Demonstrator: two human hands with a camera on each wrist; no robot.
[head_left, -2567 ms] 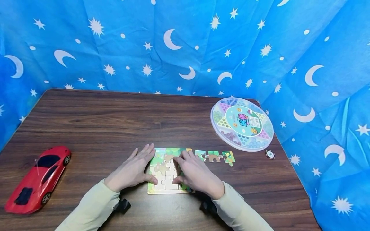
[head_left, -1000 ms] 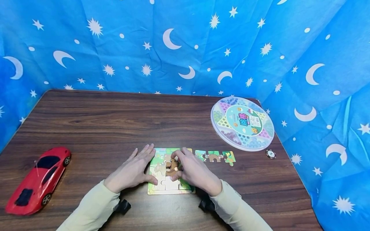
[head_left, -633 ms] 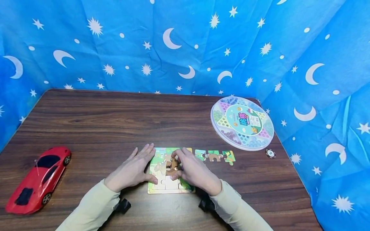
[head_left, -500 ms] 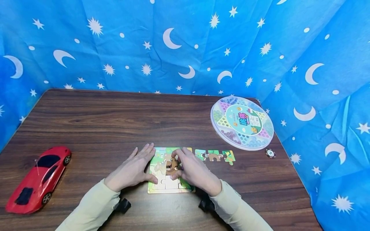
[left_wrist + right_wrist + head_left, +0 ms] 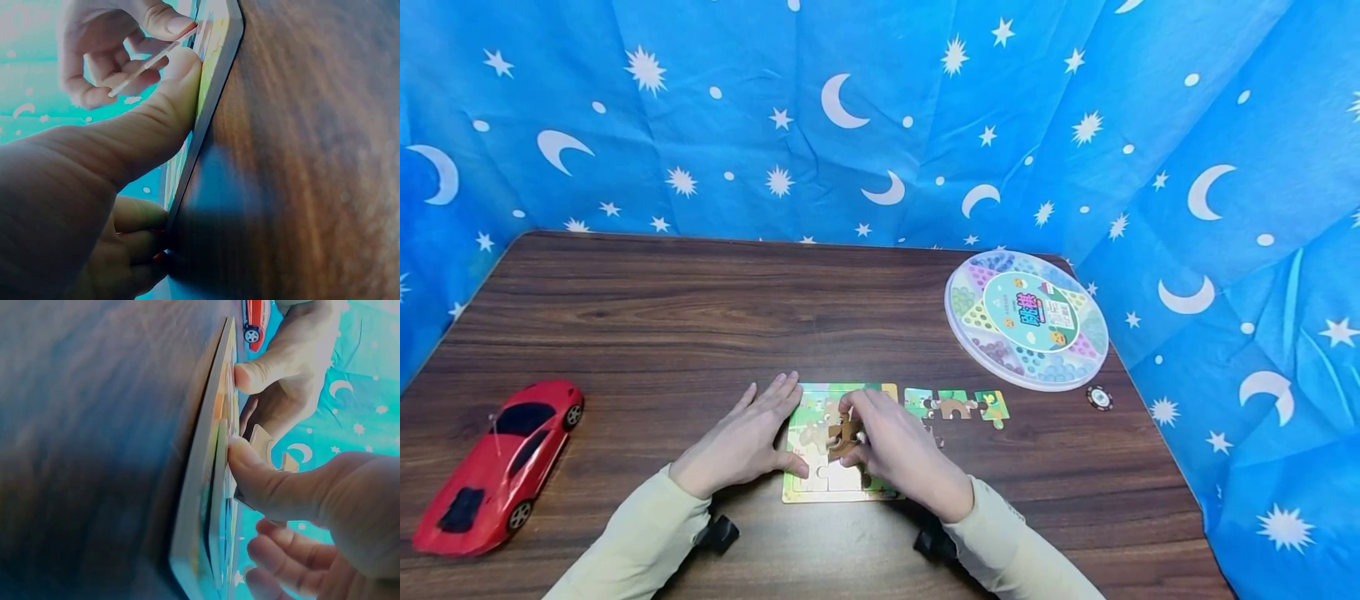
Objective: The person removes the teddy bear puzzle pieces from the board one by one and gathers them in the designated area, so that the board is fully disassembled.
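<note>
Nearest the person, two pale sleeves (image 5: 640, 533) reach onto the wooden table (image 5: 700, 317). The left hand (image 5: 741, 442) lies flat, fingers straight and together, beside the left edge of the puzzle board (image 5: 808, 492); its thumb presses on the board's left rim, as the left wrist view (image 5: 181, 81) shows. The right hand (image 5: 898, 454) is over the board's right half and pinches a brown piece (image 5: 842, 435) between thumb and fingertips; the piece is tilted, one edge lifted above the board. In the right wrist view the thumb (image 5: 250, 469) touches the board while the piece (image 5: 265, 447) stands up behind it.

Just right of the board, a short row of joined pieces (image 5: 957, 405) lies flat on the table, apart from the board. At the near left edge of the table sits a red car (image 5: 497, 462), well apart from the hands. Farther right, a small round chip (image 5: 1099, 398) lies near the table's edge, just beside a round game box (image 5: 1027, 318). Behind everything hangs a blue cloth (image 5: 850, 117) with white moons and stars.
</note>
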